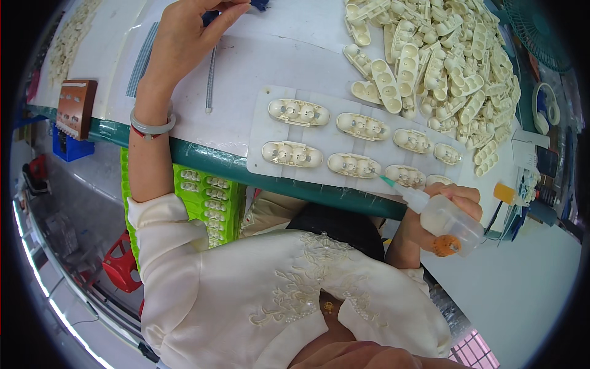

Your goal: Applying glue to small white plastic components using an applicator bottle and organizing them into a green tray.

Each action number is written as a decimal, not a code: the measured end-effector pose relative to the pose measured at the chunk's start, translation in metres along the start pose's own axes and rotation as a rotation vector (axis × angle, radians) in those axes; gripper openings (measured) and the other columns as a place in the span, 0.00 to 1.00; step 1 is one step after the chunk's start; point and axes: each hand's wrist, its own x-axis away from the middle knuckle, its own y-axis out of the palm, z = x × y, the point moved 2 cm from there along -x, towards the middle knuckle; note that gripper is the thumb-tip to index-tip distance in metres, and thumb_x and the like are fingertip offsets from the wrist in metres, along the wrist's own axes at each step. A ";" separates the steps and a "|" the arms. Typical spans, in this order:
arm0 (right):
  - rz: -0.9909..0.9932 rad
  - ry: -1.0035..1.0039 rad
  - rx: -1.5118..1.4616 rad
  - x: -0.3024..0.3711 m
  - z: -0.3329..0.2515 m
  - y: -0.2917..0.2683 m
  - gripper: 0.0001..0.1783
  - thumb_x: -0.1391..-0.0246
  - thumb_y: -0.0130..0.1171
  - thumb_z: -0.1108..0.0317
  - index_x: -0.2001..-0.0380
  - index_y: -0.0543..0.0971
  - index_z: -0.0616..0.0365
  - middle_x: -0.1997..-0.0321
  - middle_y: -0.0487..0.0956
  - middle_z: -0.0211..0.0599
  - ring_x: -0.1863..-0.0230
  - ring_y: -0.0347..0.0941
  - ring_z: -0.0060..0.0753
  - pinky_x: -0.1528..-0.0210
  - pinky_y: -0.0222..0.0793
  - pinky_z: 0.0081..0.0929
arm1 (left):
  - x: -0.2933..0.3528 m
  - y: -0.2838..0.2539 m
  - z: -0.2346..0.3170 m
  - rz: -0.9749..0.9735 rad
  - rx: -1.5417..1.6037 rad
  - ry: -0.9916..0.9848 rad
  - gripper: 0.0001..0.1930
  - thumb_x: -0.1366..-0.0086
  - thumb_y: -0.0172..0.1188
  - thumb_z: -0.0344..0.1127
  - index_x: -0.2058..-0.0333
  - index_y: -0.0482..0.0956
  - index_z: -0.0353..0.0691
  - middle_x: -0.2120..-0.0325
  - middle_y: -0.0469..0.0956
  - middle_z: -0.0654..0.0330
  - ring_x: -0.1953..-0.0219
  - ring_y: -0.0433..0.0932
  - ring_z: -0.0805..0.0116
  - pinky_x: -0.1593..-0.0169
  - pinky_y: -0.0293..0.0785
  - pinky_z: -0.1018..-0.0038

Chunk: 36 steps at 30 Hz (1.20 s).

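Note:
My right hand point(462, 202) grips a translucent squeeze bottle point(452, 224) with a green needle tip. Its needle reaches the right end of a cream oval plastic part point(354, 165) in the near row. Several such parts sit in two rows on a white fixture plate point(259, 126) near the table edge. An orange-brown spot shows at the bottle's base. Farther forward and left, my left hand point(190, 38) is closed, thumb and finger pinched together. Dark blue material point(260, 4) shows beside and behind its fingers; what the pinch holds is too hidden to name.
A large heap of cream plastic parts point(436, 67) lies at the far right. Grey strips point(142, 59) lie near my left arm. A brown block point(77, 107) sits at the table's left edge, and a green tray point(184, 206) with small parts is below the edge. A red stool point(121, 264) stands left.

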 end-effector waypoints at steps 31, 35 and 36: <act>0.097 0.012 0.358 0.003 0.013 -0.048 0.22 0.51 0.47 0.53 0.71 0.65 0.66 0.75 0.64 0.42 0.79 0.62 0.26 0.88 0.65 0.17 | 0.067 0.002 0.128 -0.304 0.037 0.067 0.19 0.59 0.68 0.33 0.65 0.76 0.37 0.65 0.69 0.56 0.69 0.69 0.62 0.67 0.68 0.71; 0.126 0.011 0.286 0.003 0.018 -0.051 0.24 0.52 0.47 0.50 0.71 0.66 0.66 0.75 0.65 0.42 0.79 0.63 0.26 0.88 0.63 0.16 | 0.067 0.004 0.130 -0.343 0.033 0.062 0.18 0.58 0.67 0.31 0.65 0.75 0.34 0.65 0.69 0.56 0.68 0.69 0.60 0.65 0.68 0.69; 0.080 -0.014 0.277 0.003 0.021 -0.052 0.25 0.52 0.46 0.49 0.71 0.66 0.65 0.75 0.65 0.42 0.80 0.63 0.27 0.89 0.63 0.16 | 0.068 0.005 0.130 -0.344 0.022 0.061 0.18 0.57 0.67 0.31 0.65 0.74 0.34 0.65 0.69 0.55 0.68 0.69 0.59 0.65 0.68 0.68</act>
